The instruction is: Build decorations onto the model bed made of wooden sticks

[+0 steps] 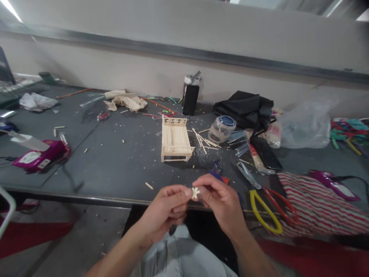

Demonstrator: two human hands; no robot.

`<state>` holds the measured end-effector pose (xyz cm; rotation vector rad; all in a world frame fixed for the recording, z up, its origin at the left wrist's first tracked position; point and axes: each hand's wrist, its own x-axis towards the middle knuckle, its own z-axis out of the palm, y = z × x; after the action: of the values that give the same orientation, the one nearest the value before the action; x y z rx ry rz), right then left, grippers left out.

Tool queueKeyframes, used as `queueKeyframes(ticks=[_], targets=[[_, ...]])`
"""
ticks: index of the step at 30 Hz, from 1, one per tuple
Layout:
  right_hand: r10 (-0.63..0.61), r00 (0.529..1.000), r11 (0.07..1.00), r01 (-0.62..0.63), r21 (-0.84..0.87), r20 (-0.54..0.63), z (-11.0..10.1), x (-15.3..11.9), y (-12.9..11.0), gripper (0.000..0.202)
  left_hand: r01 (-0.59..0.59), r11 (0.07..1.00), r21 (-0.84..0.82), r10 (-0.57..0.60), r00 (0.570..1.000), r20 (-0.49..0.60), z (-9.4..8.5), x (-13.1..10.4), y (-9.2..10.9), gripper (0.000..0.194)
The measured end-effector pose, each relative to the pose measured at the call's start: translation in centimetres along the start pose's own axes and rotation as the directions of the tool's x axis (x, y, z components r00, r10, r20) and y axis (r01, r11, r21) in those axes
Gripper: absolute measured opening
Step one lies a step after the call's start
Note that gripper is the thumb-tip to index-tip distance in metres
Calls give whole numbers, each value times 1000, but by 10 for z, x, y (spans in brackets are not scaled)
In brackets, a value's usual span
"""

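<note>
Between the fingertips of both hands is a small pale star-shaped piece (pixel 195 192) that looks made of short wooden sticks. My left hand (pixel 173 202) pinches it from the left, with thumb and fingers closed. From the other side my right hand (pixel 219 200) grips it the same way. Both hands are at the table's front edge, above my lap. Farther back on the table stands a miniature bed (pixel 176 138) of pale sticks, with a similar star pattern in its headboard. Loose sticks (pixel 203 142) lie in a heap to its right.
Scissors (pixel 259 188) with yellow and red handles lie right of my hands, by a striped cloth (pixel 317 200). Behind are a lidded jar (pixel 221 129), a black bag (pixel 243 107), a phone (pixel 266 154) and a bottle (pixel 190 94). A purple device (pixel 39 156) sits at left.
</note>
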<state>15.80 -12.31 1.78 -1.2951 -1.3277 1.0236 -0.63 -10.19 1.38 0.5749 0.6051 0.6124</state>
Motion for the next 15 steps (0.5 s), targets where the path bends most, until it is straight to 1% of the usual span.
queueKeyframes(ticks=[3, 5, 7, 9, 11, 15], targets=[[97, 995, 994, -95, 59, -37, 1, -6, 1, 17, -39, 999, -29, 36, 996, -87, 3, -1, -2, 22], [161, 984, 984, -155, 85, -71, 2, -11, 1, 20, -83, 997, 0, 82, 981, -178, 5, -1, -3, 22], [201, 975, 978, -194, 84, -91, 4, -15, 0, 22, -117, 992, 38, 123, 961, -246, 7, -1, -3, 23], [205, 973, 978, -200, 58, -110, 5, -18, -3, 24, -136, 989, 60, 147, 950, -276, 9, -1, -4, 24], [183, 973, 983, -182, 25, -139, 7, -18, -6, 24, -138, 988, 71, 153, 945, -289, 11, 0, -5, 25], [144, 972, 986, -156, -51, -184, 7, -17, -9, 21, -104, 991, 89, 127, 942, -312, 14, 0, -6, 29]])
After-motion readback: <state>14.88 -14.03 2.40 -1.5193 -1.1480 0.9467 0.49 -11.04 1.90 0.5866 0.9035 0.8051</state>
